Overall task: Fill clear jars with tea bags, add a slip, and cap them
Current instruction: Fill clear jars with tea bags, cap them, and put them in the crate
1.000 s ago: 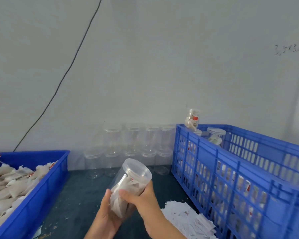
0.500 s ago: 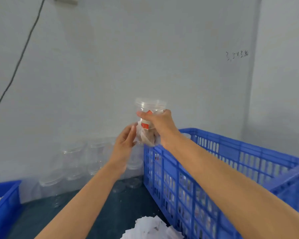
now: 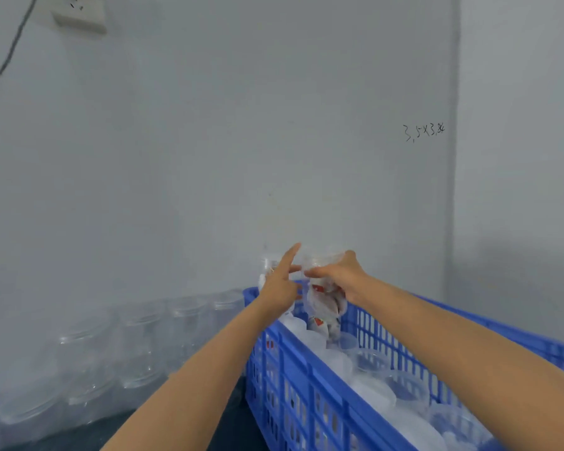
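The right hand (image 3: 342, 278) grips a filled, capped jar (image 3: 323, 288) above the far corner of the blue crate (image 3: 306, 385), which is already crowded with capped jars. The left hand (image 3: 280, 284) is spread beside it, possibly just touching. Rows of empty jars (image 3: 137, 346) wait against the wall; tea bags and slips lie out of frame.

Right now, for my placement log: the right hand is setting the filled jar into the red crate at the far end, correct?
Not quite: the crate is blue, as the head view shows. The right hand does hold the filled jar over its far end.
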